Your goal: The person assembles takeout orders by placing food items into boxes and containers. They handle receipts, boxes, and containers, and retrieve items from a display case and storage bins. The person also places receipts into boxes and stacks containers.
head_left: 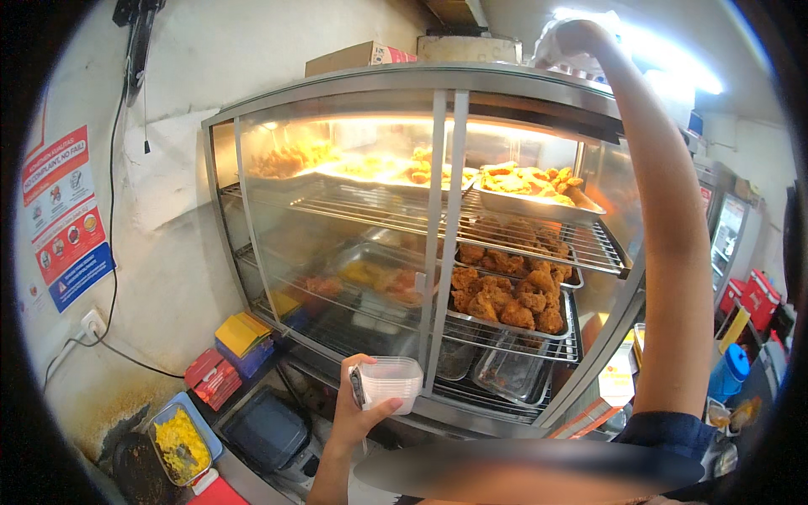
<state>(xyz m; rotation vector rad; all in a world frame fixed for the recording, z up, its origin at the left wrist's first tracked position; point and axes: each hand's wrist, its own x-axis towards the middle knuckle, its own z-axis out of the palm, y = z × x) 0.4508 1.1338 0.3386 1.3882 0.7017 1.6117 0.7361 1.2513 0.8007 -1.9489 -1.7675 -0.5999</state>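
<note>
In front of the display cabinet's lower frame, my left hand [358, 404] is closed round a small stack of clear plastic tubs [394, 385]. The tubs are nested together, and a dark-printed strip shows beside them near my fingers. High at the right, my right arm stretches up over the cabinet. My right hand [582, 37] bends down into a crinkled clear plastic bag [551, 49] on the cabinet top. The plastic and the glare hide its fingertips. The warming cabinet [337, 244] has sliding glass doors, with its right side open.
Trays of fried chicken [513, 303] and lighter fried pieces [530, 181] fill the wire shelves. A cardboard box [358, 57] sits on top. Below left are a tub of yellow food [181, 446], folded red cartons [212, 379] and a dark lidded container [265, 429]. A cable hangs along the wall.
</note>
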